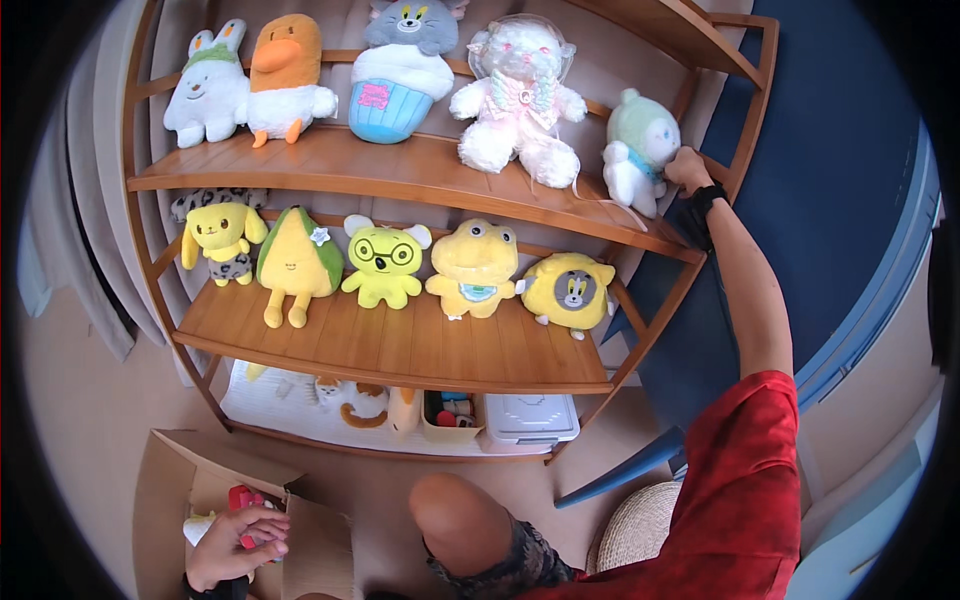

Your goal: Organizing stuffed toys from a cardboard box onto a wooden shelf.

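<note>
At the right end of the upper shelf sits a white plush toy (636, 180) with a pale green hood and a blue scarf. My right hand (688, 172) has its fingers curled at the toy's right side, closed on its edge; the fingertips are partly hidden. Low on the left, my left hand (238, 545) hovers over an open cardboard box (318, 540), fingers apart and slightly bent. Beneath those fingers shows a red and pink item (243, 498), with something white beside it in the box. Whether the hand touches the red item I cannot tell.
Several plush toys line the upper shelf (420, 160), including a white fluffy one (520, 110). Yellow and green ones sit on the middle shelf (400, 350). A lidded plastic bin (530, 415) stands at the bottom. A woven round seat (632, 525) is near my right side.
</note>
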The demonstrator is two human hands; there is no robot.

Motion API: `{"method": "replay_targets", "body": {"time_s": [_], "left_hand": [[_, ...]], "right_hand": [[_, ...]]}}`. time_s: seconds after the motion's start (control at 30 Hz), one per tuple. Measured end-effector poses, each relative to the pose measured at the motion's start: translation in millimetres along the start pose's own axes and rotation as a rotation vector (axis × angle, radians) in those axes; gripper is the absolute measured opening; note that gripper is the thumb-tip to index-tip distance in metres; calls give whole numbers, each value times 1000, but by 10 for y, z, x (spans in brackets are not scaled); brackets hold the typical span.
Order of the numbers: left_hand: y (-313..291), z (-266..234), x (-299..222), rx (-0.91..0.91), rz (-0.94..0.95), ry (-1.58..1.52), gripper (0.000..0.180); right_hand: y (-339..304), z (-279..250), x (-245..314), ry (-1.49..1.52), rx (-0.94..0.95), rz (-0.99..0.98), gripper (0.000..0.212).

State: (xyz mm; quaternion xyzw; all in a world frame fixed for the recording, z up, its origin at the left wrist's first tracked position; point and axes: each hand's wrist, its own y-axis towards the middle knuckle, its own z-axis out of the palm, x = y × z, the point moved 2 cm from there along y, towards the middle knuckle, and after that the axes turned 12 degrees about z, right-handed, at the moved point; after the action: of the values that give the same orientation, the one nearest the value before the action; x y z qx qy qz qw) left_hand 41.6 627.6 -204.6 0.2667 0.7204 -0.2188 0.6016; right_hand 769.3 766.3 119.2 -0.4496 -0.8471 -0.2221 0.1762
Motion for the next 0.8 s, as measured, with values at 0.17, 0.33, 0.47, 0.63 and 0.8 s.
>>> {"method": "replay_targets", "body": {"time_s": [0.17,0.33,0.47,0.63,0.8], "left_hand": [[-307,-174,229,-188,-103,-29,37],[-525,-284,513,-312,-124,-76,33],[-624,-281,634,-310,-153,2,33],[-693,-231,617,-338,-149,-45,33],[-682,-199,649,-363,-138,-146,34]], "right_hand": [[-601,-146,142,-96,-50,-207,89],[-501,-217,369,-275,-225,-755,115],[-298,-284,764,-381,-22,-727,124],[-366,-185,892,-699,86,-589,134],[-280,-90,851,-569,90,-746,112]]}}
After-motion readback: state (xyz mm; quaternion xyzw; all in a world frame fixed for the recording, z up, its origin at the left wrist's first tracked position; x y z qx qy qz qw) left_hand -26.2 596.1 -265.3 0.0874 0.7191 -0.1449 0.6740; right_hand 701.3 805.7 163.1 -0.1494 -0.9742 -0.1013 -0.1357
